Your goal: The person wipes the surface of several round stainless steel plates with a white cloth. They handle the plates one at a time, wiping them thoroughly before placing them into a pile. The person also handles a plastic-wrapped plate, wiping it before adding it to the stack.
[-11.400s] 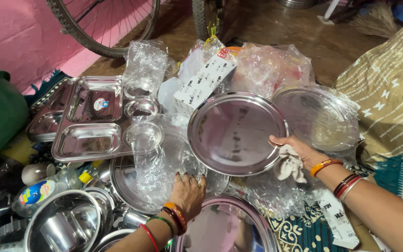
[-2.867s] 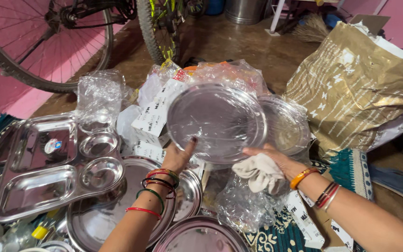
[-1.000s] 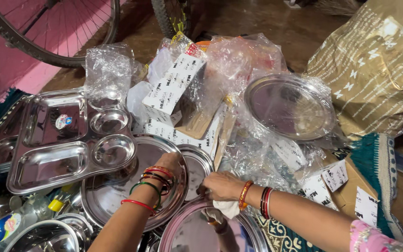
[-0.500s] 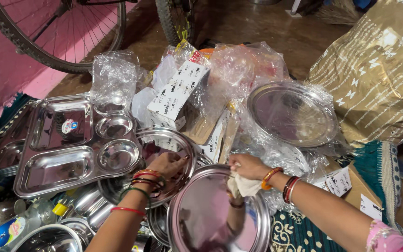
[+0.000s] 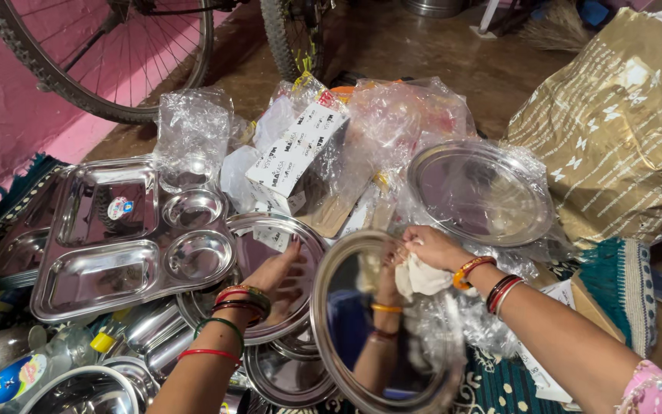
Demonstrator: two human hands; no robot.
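- The round steel plate (image 5: pixel 381 322) stands tilted on edge at about 6 o'clock in the head view, its mirror face turned up toward the camera and showing a reflected forearm.
- The right hand (image 5: pixel 432 249) sits at the plate's upper rim, at about 1 o'clock on the plate, fingers closed on a crumpled white cloth (image 5: pixel 421 277) pressed against the rim.
- Judging by this, the wiping goes best with the cloth kept bunched under the fingertips and drawn around the rim in short strokes, the plate kept steady so it does not slide on the others.
- The left hand (image 5: pixel 281 274) lies flat, fingers spread and palm down, on a second round plate (image 5: pixel 258 280) just at 9 o'clock of the tilted one — resting on it, gripping nothing.
- The left forearm comes up from 7 o'clock with red and green bangles at the wrist; the right forearm enters from 4 o'clock, wrist bent inward, orange and red bangles on it.
- Further out, at 9 to 10 o'clock, lies a compartment tray (image 5: pixel 128 245); at 2 o'clock a plate wrapped in clear plastic (image 5: pixel 478 192).
- At 12 o'clock sit a white box (image 5: pixel 296 149) and crumpled plastic bags, with a bicycle wheel (image 5: pixel 109 54) beyond at 11 o'clock.
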